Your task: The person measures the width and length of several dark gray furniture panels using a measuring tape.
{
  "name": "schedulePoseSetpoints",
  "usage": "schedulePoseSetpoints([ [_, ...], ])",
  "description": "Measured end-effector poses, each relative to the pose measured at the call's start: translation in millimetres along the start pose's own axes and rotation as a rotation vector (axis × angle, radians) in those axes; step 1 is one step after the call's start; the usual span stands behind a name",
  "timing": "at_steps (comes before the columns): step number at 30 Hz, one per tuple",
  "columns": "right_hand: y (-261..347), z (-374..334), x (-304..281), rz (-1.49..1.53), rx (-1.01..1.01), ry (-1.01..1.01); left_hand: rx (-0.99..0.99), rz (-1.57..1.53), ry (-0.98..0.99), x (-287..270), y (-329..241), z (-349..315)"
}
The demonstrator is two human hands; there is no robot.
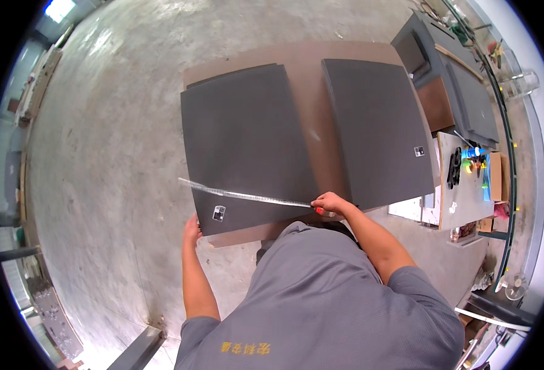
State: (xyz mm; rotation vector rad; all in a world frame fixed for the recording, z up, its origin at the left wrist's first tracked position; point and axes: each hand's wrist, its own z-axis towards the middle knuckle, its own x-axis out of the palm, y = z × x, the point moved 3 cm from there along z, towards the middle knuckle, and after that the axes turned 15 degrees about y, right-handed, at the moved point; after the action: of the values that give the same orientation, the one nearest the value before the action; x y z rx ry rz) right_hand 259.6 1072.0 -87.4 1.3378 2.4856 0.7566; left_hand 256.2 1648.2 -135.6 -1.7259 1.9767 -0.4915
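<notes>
- The work in hand looked like measuring: the tape (241,195) lay out across the left panel (241,123), running from its right side over its near part and past its left edge.
- The tape slanted, its free end farther from the person than the held end; neither hand held that free end, and whether the strip touched the left panel all along could not be told.
- The next move, as judged, called for squaring the tape to the left panel and bringing the free end to its left edge, perhaps with the left hand.
- The right hand (328,202) was just beside the near right corner of the left panel, fingers closed on the tape by its red part (319,211), with the elbow bent and the forearm slanting inward.
- The left hand (192,231) was at the near left corner of the left panel, its arm reaching nearly straight forward; whether its fingers gripped the edge could not be told.
- A label (219,213) showed on the left panel, between the tape and the near edge.
- The bench (314,123) showed brown under the left panel and between it and the right panel (376,123).
</notes>
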Motion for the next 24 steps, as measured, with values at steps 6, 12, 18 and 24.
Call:
schedulePoseSetpoints([
  [6, 5.0, -31.6, -2.6, -0.085, -0.040, -0.042, -0.103, 0.169, 0.276, -2.6, -35.5, -12.2],
  [12, 12.4, -62.7, 9.4, -0.073, -0.024, -0.065, 0.333, -0.181, 0.066, 24.2, -57.1, 4.2],
  [18, 42.7, -115.9, 8.6, -0.074, -0.035, -0.124, 0.401, -0.215, 0.030, 47.1, -51.0, 6.9],
  [24, 53.5, -180.6, -13.8, -0.200, -0.067, -0.276, 0.521, -0.338, -0.008, 97.2, -47.1, -1.1],
])
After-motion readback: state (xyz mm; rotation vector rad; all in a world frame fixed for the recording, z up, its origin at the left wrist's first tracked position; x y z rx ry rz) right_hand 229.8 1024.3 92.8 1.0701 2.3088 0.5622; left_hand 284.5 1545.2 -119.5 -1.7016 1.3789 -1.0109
